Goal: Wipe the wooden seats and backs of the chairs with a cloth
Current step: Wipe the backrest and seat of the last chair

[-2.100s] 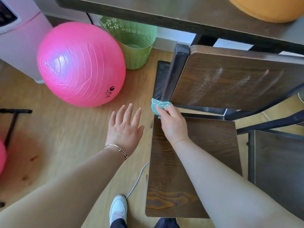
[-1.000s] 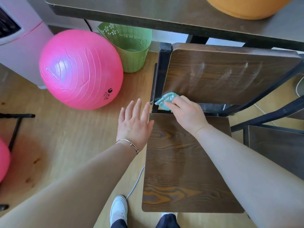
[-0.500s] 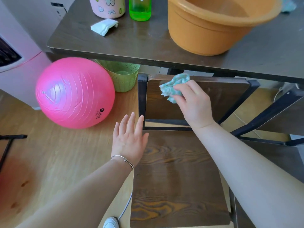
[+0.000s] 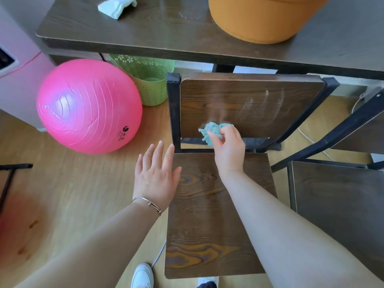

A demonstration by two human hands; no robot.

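1. Head view: our right hand (image 4: 228, 150) grips the bunched teal cloth (image 4: 212, 130), pressed against the lower edge of the chair back (image 4: 249, 100). Half a second ago it was up near the top edge, so one downward stroke is done.
2. Our left hand (image 4: 155, 175) is flat with straight fingers, holding nothing, over the left edge of the seat (image 4: 207, 215).
3. Streaks remain right of the cloth (probably the next pass).

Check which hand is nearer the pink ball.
Left. The left hand hovers right of the pink ball; the right hand, gripping the cloth, is farther right at the chair back.
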